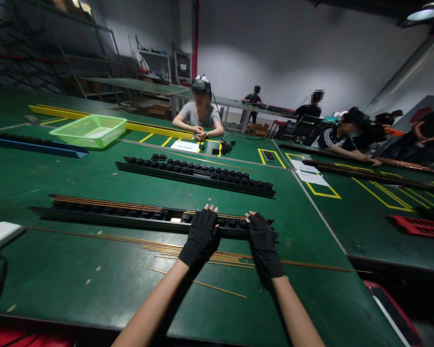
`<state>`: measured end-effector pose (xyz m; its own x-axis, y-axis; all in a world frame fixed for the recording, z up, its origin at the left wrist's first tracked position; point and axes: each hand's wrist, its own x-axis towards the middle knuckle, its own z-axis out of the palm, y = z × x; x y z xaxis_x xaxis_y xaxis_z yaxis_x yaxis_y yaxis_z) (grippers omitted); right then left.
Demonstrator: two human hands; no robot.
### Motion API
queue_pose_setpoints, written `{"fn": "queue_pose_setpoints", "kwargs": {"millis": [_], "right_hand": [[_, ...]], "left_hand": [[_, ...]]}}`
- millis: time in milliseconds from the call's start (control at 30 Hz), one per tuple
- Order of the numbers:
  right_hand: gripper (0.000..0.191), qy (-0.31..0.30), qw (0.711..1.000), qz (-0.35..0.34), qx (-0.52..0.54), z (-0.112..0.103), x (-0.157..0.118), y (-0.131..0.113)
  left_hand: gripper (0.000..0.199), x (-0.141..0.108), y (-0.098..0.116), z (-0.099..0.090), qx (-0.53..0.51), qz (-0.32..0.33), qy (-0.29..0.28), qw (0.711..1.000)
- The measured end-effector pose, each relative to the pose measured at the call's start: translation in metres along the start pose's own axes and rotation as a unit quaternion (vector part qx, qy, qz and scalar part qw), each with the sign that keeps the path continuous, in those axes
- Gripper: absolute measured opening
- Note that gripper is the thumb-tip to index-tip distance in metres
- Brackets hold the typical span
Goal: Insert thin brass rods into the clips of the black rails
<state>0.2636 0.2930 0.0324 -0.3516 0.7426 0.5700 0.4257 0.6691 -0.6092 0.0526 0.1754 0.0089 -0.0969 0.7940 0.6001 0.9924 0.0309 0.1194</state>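
Note:
My left hand [201, 231], in a black fingerless glove, lies over a long black channel [123, 218] right of its middle. Its fingers are stretched forward across the row of black wheel-like parts inside. My right hand [262, 238], gloved the same way, rests on the channel's right end with the fingers laid over it, slightly bent. Thin brass-coloured rods [104, 202] lie along the channel's left part. Another rod [235, 217] runs along the top between my hands; whether fingertips pinch it is hidden. Between channel and forearms lie several loose rods [162, 247] on the green table.
Beyond it lies a second black channel [198, 176] with similar parts. A light green basket [90, 131], a blue channel [39, 145] and a yellow channel [155, 129] are farther left. A person [198, 113] sits opposite. A red rack [421, 226] lies to the right.

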Motion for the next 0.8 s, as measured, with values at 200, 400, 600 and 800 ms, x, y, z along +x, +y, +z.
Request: {"fn": "queue_pose_setpoints", "kwargs": {"millis": [200, 400, 600, 800], "right_hand": [[0.031, 0.018, 1.0, 0.005, 0.009, -0.016, -0.044, -0.021], [0.032, 0.017, 0.997, 0.08, -0.008, -0.036, -0.104, -0.015], [0.044, 0.051, 0.986, 0.143, -0.07, -0.053, -0.158, 0.0], [0.022, -0.017, 0.996, 0.008, -0.082, -0.044, -0.179, -0.034]], "left_hand": [[0.054, 0.002, -0.001, -0.001, -0.017, -0.003, -0.006, 1.0], [0.057, -0.01, 0.003, -0.048, -0.024, 0.004, 0.054, 0.998], [0.043, -0.113, -0.001, -0.091, -0.043, -0.031, 0.027, 0.998], [0.021, -0.186, -0.013, -0.092, -0.004, -0.024, 0.072, 0.997]]}}
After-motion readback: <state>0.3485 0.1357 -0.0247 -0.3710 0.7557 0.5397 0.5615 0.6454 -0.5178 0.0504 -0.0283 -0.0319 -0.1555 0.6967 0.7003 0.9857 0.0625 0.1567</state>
